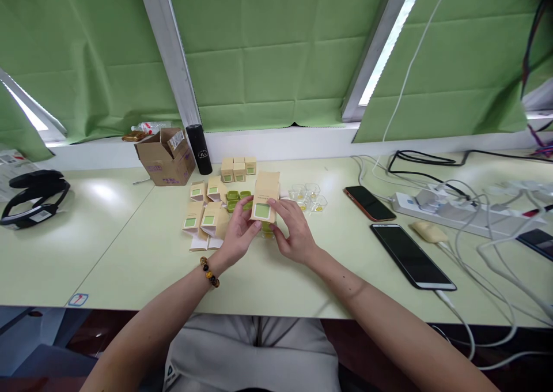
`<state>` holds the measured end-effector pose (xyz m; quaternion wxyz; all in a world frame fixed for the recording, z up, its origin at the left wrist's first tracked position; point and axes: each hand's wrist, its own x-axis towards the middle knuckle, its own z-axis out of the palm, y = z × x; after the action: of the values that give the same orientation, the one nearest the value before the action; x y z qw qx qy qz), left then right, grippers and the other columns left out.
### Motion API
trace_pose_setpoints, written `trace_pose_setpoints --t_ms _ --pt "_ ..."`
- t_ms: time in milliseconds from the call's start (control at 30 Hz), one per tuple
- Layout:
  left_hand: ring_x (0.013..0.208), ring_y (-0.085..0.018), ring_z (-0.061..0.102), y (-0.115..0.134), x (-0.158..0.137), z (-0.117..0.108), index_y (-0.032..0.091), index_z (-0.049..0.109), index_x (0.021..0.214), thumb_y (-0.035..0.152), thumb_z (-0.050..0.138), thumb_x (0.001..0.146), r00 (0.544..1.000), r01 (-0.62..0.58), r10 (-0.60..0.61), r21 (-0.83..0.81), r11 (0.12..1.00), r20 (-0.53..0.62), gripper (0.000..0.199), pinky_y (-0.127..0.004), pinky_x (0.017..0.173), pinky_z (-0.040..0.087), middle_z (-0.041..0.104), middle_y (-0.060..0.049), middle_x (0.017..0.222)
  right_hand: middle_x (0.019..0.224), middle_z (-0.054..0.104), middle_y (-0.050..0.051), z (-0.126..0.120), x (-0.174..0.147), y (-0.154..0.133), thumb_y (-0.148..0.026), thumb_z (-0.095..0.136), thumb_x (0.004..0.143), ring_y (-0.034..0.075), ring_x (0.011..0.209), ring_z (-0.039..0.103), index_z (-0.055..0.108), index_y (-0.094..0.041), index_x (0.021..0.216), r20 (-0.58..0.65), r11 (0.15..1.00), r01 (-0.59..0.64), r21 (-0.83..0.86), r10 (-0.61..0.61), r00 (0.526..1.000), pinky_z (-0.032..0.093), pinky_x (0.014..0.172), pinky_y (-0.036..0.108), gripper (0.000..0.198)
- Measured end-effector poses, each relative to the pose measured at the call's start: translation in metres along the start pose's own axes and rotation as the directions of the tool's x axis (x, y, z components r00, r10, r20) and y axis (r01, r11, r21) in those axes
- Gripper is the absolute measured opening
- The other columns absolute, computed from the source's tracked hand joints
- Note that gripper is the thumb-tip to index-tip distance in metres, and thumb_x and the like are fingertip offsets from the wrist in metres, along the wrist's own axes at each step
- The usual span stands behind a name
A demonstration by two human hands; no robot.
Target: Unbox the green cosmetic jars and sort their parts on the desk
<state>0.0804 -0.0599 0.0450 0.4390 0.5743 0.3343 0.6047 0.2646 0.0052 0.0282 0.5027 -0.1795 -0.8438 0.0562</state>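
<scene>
Between my two hands is a small kraft paper box (266, 187) with a green square on its face, raised a little over the table. My left hand (237, 232) grips its lower left side. At its lower right edge, the fingers of my right hand (297, 233) are closed on it. Just under the box a small green piece (267, 230) shows near my right thumb; whether it is held I cannot tell. Left of my hands stand several open paper boxes (210, 214) and small green containers (233, 196). Clear plastic cups (311, 191) with yellow spots sit to the right.
Behind the hands are closed paper boxes (233, 170), a brown carton (166, 157) and a black bottle (199, 149). A black headset (37, 199) lies far left. Two phones (412, 256), a white power strip (444, 213) and tangled cables (496, 248) cover the right side.
</scene>
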Motion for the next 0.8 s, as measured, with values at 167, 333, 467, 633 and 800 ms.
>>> trace_pose_setpoints --t_ms 167,333,467,633,800 --pt "0.091 -0.019 0.062 0.0 0.0 -0.001 0.027 0.04 0.147 0.049 0.072 0.094 0.998 0.037 -0.036 0.009 0.999 -0.046 0.066 -0.037 0.086 0.051 0.068 -0.008 0.118 0.141 0.057 0.014 -0.004 0.001 -0.002 -0.017 0.056 0.096 0.033 0.128 0.055 0.028 -0.034 0.166 0.064 0.999 -0.004 0.041 0.002 0.998 0.052 0.106 0.061 0.077" --pt "0.096 -0.021 0.063 -0.001 0.001 -0.003 0.027 0.042 0.145 0.047 0.072 0.094 0.998 0.007 -0.006 0.019 1.0 -0.062 0.062 -0.037 0.088 0.05 0.068 -0.008 0.121 0.147 0.056 0.014 -0.003 0.0 -0.006 -0.03 0.056 0.101 0.032 0.133 0.055 0.031 -0.033 0.163 0.087 0.992 -0.067 0.105 0.058 0.995 0.049 0.111 0.058 0.067" --pt "0.116 -0.026 0.063 -0.001 0.002 -0.002 0.027 0.044 0.144 0.044 0.07 0.095 0.998 -0.041 0.043 0.037 0.998 -0.054 0.057 -0.041 0.099 0.05 0.065 -0.011 0.131 0.14 0.065 0.015 0.004 -0.002 -0.01 -0.045 0.056 0.104 0.029 0.13 0.061 0.014 -0.03 0.166 0.032 0.897 -0.268 0.35 0.275 0.961 0.05 0.112 0.055 0.077" --pt "0.134 -0.031 0.054 -0.004 0.0 -0.003 0.027 0.049 0.146 0.04 0.066 0.098 0.984 -0.166 0.176 0.243 0.956 -0.02 0.053 -0.046 0.111 0.046 0.055 -0.013 0.146 0.122 0.076 0.01 0.011 0.0 -0.009 -0.057 0.073 0.093 0.027 0.127 0.065 0.013 -0.032 0.164 0.147 0.585 -0.519 0.623 0.564 0.813 0.052 0.109 0.052 0.096" --pt "0.135 -0.031 0.053 -0.006 -0.004 -0.003 0.027 0.046 0.151 0.033 0.061 0.1 0.978 -0.196 0.21 0.358 0.913 -0.001 0.053 -0.048 0.115 0.043 0.053 -0.013 0.148 0.133 0.073 0.012 0.008 0.007 -0.002 -0.06 0.082 0.083 0.028 0.125 0.067 0.061 -0.026 0.134 0.252 0.463 -0.534 0.707 0.54 0.803 0.053 0.107 0.045 0.065"
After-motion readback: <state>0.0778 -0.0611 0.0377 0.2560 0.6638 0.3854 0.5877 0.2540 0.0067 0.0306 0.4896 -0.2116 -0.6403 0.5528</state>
